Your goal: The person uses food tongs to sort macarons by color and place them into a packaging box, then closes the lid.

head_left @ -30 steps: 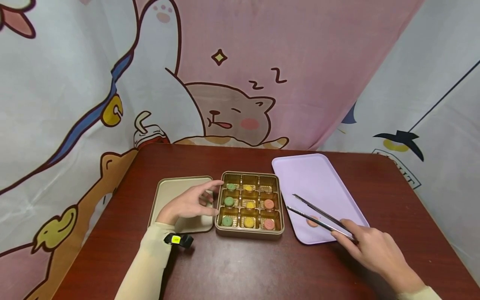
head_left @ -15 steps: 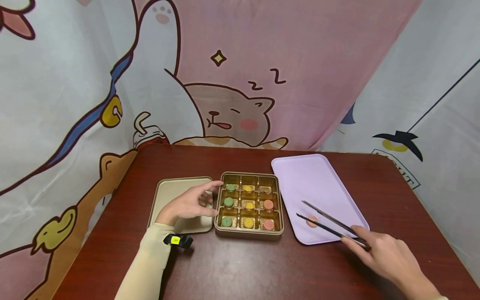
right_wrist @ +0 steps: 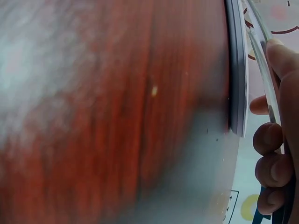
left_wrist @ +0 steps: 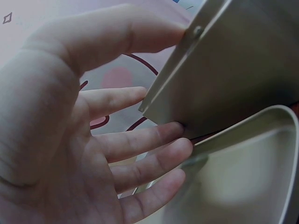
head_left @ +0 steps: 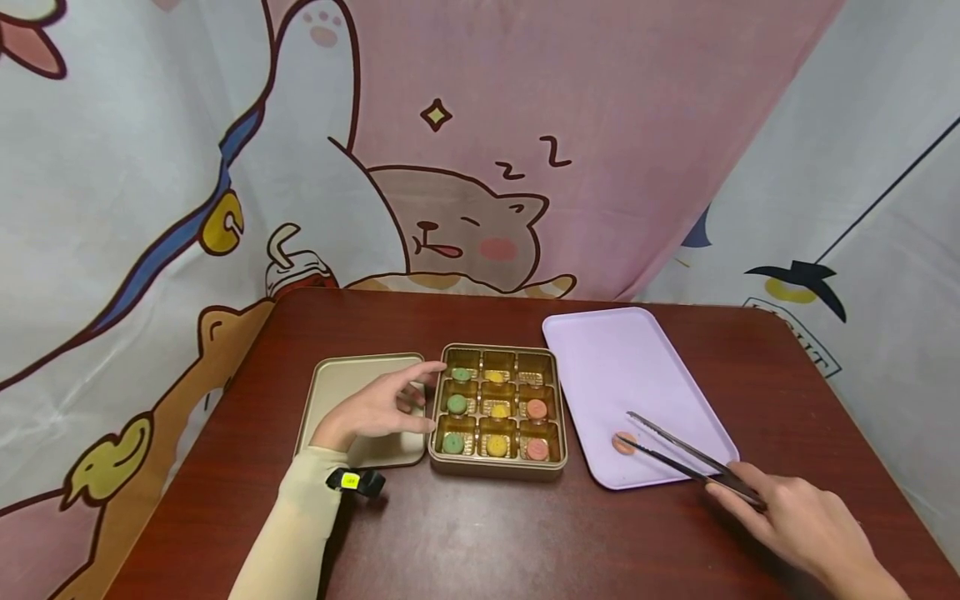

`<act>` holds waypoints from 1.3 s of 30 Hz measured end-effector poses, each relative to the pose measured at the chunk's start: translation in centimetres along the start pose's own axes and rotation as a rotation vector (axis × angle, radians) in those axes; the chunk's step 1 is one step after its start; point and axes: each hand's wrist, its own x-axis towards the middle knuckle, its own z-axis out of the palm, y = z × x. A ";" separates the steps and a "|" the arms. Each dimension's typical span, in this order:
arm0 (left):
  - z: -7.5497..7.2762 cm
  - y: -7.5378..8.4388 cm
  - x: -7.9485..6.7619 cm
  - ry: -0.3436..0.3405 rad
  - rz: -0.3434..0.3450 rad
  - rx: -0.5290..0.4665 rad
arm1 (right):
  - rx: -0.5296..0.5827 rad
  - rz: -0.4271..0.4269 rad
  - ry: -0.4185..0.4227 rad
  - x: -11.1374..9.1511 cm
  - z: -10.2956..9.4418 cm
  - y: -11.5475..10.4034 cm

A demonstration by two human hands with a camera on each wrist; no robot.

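Note:
My left hand (head_left: 382, 404) rests at the left side of a square gold tin (head_left: 498, 468), thumb and fingertips touching its wall, fingers loosely extended. Inside the divided tin lie small round sweets: a green column (head_left: 457, 404), a yellow column (head_left: 497, 446), and two pink ones (head_left: 537, 450). The far right compartment shows only its ribbed floor. My right hand (head_left: 806, 517) grips metal tongs (head_left: 675, 441), their arms spread. The tips hover over or touch an orange-pink round sweet (head_left: 622, 448) on the lilac tray (head_left: 615, 358); contact is unclear.
A pale gold lid (head_left: 337, 387) lies left of the tin, partly beneath my left hand. The tray stands right of the tin on the dark red table (head_left: 465, 533). A printed cloth (head_left: 637, 125) hangs behind the table.
My right hand has drawn the tongs to the right and towards me, so their tips have come back to the sweet on the tray. My left hand stays in place.

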 end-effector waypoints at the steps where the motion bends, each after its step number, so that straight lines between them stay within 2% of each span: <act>1: 0.0 0.1 0.0 0.000 -0.001 -0.003 | -0.002 0.001 -0.002 0.0 0.0 0.1; 18: 0.0 0.1 0.0 -0.001 -0.001 0.003 | -0.018 -0.014 -0.046 -0.4 0.3 0.0; 39: -0.1 0.3 0.0 0.000 -0.014 0.003 | 0.024 -0.028 -0.009 -0.4 0.4 -0.2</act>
